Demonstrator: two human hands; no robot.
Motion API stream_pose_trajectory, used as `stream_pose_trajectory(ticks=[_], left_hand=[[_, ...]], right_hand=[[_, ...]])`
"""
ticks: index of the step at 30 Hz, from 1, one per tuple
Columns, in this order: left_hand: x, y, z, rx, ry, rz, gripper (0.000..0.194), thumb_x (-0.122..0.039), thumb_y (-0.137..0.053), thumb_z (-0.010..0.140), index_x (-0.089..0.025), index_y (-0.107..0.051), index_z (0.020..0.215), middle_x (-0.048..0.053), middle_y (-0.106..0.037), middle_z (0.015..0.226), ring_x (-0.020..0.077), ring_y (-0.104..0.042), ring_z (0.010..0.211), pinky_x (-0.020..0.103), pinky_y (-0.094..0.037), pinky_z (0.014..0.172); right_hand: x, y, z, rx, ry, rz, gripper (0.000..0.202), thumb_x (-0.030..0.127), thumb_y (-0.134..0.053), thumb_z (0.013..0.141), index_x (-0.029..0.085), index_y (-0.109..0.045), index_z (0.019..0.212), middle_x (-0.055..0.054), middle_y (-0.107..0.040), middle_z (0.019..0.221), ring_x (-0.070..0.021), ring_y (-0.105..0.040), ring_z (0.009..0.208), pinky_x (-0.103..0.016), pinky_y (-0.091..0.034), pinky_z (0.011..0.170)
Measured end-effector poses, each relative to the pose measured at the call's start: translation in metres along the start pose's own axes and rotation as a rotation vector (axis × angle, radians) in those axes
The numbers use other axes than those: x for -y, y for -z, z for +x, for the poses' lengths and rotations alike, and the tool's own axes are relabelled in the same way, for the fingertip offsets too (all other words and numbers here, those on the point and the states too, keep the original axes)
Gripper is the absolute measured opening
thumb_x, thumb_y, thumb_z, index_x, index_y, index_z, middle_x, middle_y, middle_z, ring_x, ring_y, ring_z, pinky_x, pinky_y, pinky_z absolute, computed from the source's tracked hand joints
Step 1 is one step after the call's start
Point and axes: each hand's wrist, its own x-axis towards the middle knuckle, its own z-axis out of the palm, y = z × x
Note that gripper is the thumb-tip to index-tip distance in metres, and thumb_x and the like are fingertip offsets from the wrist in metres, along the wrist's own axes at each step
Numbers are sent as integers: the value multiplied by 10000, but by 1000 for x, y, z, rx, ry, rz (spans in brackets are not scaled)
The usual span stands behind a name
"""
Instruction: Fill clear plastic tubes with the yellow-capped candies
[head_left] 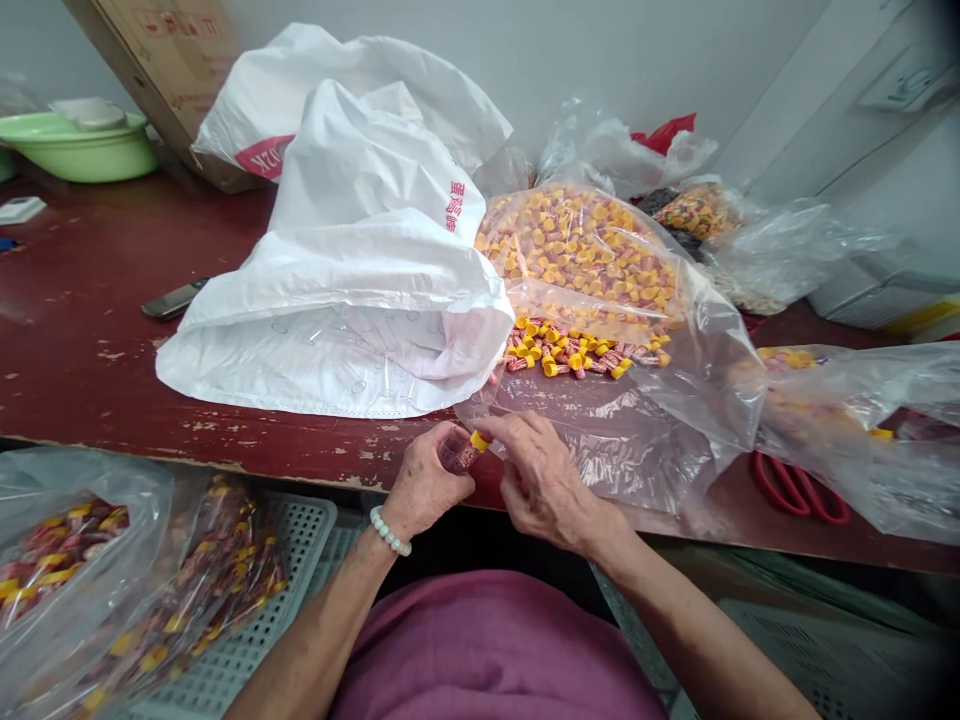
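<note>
Sack of clear tubes lies mouth toward the person, seemingly for easy reach. By the table edge, the left hand pinches a small tube, apparently steadying it, while the right hand touches the yellow cap at its end, whether pinching I cannot tell; the plastic bag of capped pieces opens nearby, likely for convenience.

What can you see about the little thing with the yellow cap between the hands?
The little thing has a bright yellow cap and a red-and-white patterned body, with a clear, plastic-looking part around or beside it. It tilts, cap end up toward the right hand, whose fingertip seems to touch the cap. The left hand holds it near the red table's front edge. Fingers hide some of it.
</note>
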Motion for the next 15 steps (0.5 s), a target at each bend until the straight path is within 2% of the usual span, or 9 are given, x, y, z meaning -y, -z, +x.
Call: stream_pose_trajectory(ticks=[4, 6, 8, 10, 11, 12, 15], left_hand=[[4, 2, -1, -44, 27, -70, 280, -27, -579, 510, -144, -559, 763, -30, -571, 673, 99, -511, 612, 200, -414, 559], [7, 5, -1, -68, 52, -109, 312, -40, -597, 513, -139, -578, 808, -9, -614, 713, 109, -541, 620, 198, -426, 538], [9, 9, -1, -94, 111, -157, 334, -69, -610, 527, -140, -585, 852, 15, -650, 754, 118, -561, 601, 181, -405, 456], [10, 12, -2, -109, 172, -207, 357, -102, -626, 534, -145, -583, 886, 30, -668, 773, 125, -568, 570, 162, -358, 368], [10, 13, -2, -110, 190, -230, 368, -111, -633, 532, -146, -581, 895, 33, -672, 778, 129, -572, 565, 155, -345, 343], [9, 13, -3, -109, 198, -248, 383, -115, -640, 526, -148, -580, 902, 34, -674, 779, 131, -575, 564, 151, -343, 329], [8, 12, -6, -94, 198, -268, 393, -108, -649, 512, -148, -578, 897, 33, -672, 781, 122, -570, 555, 144, -357, 322]], right_hand=[[4, -16, 0, -2, 30, 48, 609, 48, -446, 652, 192, -460, 1244, -88, -572, 1161, -232, -518, 1007, -421, -406, 882], [-8, -20, 6, -72, -23, 182, 551, 49, -427, 673, 199, -483, 1200, -67, -596, 1114, -197, -544, 992, -375, -435, 871], [-34, -21, 16, -191, -157, 245, 455, 54, -393, 716, 192, -506, 1135, -53, -616, 1026, -169, -572, 915, -326, -476, 794], [-68, -19, 28, -299, -306, 119, 365, 70, -375, 764, 174, -540, 1072, -64, -611, 970, -174, -569, 859, -320, -483, 741], [-86, -18, 34, -327, -348, -16, 339, 77, -379, 781, 165, -565, 1049, -81, -606, 976, -191, -557, 879, -341, -472, 764], [-103, -17, 39, -316, -360, -161, 323, 85, -398, 790, 159, -589, 1040, -101, -597, 1015, -216, -536, 935, -372, -449, 815], [-138, -17, 47, -149, -358, -466, 269, 150, -448, 833, 170, -632, 1028, -133, -583, 1065, -275, -487, 997, -422, -399, 849]])
